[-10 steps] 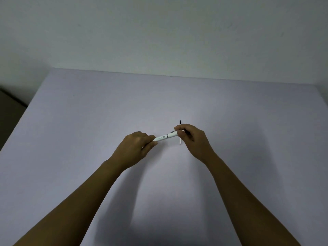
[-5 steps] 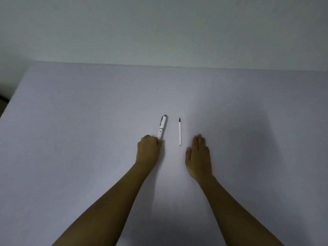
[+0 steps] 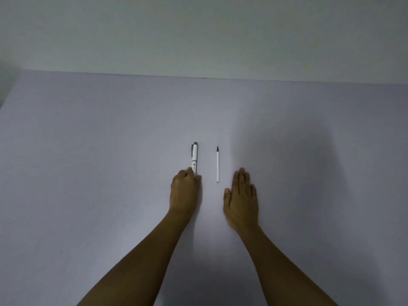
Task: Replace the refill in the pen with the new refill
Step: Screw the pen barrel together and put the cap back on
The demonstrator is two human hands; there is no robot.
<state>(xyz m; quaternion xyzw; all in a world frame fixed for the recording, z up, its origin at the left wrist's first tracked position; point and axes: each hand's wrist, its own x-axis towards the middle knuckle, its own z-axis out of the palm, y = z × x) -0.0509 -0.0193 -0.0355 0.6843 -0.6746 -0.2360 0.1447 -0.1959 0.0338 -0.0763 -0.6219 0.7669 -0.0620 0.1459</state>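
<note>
Pale lilac surface [image 3: 88,173] carries everything here. Nearest, two bare forearms reach in. The right hand [image 3: 241,199] lies flat, fingers together, gripping nothing. The left hand [image 3: 185,191] is curled, its grip pinched on the near end of the white pen [image 3: 194,157], which lies assembled along the surface. Just right of the pen, apart from it, lies a thin white refill [image 3: 218,166], dark tip pointing away. Whether that is the old or new refill cannot be told, so the swap may be finished or unstarted
</note>
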